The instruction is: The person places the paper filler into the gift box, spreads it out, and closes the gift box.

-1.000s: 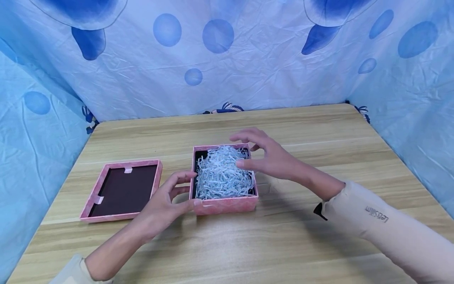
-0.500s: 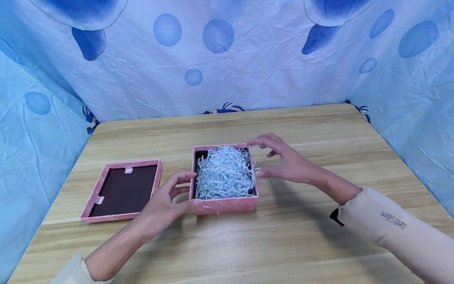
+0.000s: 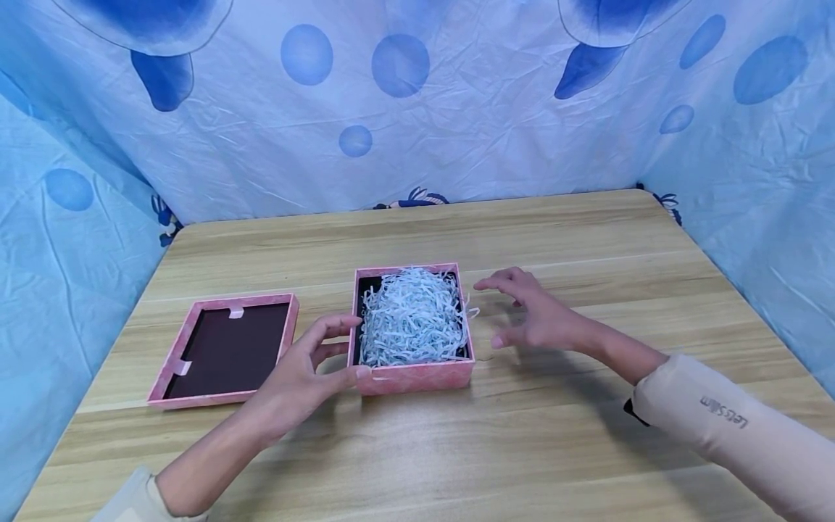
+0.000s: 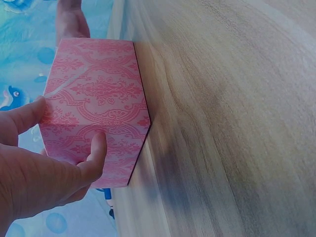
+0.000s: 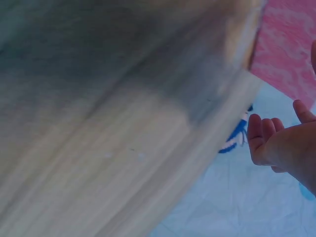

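Observation:
A pink patterned gift box (image 3: pixel 417 378) stands open-topped on the table, filled with pale blue shredded paper (image 3: pixel 414 319). A few shreds stick out over its right rim. My left hand (image 3: pixel 306 380) holds the box by its front left corner, thumb at the front rim and fingers along the left side. In the left wrist view that hand (image 4: pixel 44 177) touches the box's patterned wall (image 4: pixel 98 89). My right hand (image 3: pixel 538 315) hovers to the right of the box, apart from it, fingers loosely bent and holding nothing. The right wrist view shows this hand (image 5: pixel 286 143) near the pink wall (image 5: pixel 286 49).
The box's lid (image 3: pixel 293 319) lies inside up on the left, pink-rimmed with a dark inner face and two pale ribbon tabs (image 3: pixel 181 367). A wooden table (image 3: pixel 417 457) carries everything. Blue patterned cloth (image 3: pixel 457 145) hangs around its back and sides.
My right hand has drawn back from over the shredded paper to the right, clear of the box, leaving some shreds over the right rim. The left hand and box stay put.

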{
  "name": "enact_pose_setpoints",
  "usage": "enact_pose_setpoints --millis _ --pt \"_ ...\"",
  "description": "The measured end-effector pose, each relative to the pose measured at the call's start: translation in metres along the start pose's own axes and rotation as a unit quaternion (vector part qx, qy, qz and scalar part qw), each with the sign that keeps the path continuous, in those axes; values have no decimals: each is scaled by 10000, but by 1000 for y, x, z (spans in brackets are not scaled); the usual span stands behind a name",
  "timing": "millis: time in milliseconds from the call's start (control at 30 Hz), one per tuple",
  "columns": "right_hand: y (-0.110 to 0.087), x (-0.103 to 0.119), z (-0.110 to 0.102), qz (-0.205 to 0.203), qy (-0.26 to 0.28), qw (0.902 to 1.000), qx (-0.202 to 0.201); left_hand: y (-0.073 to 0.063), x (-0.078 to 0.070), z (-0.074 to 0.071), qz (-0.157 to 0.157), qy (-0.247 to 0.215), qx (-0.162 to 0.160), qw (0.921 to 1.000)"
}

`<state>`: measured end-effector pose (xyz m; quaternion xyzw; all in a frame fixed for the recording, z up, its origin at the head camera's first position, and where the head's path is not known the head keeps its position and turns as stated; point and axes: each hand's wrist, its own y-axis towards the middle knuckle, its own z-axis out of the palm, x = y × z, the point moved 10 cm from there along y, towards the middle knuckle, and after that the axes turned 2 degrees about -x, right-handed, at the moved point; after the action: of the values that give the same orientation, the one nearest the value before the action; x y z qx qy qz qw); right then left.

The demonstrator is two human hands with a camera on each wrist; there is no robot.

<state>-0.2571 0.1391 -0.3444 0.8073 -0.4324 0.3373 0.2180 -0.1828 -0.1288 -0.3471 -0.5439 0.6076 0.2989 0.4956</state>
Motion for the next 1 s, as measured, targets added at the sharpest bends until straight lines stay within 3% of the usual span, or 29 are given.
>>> enact_pose_setpoints --millis 333,667,1000 --pt "-6 -11 21 9 -256 9995 156 0 0 0 31 0 -6 10000" --pt "-6 -8 32 -536 -1485 9874 132 0 0 0 4 -25 7 10000" --pt "1 -13 29 -706 -1324 9881 -327 0 1 0 -32 -39 -9 10000"
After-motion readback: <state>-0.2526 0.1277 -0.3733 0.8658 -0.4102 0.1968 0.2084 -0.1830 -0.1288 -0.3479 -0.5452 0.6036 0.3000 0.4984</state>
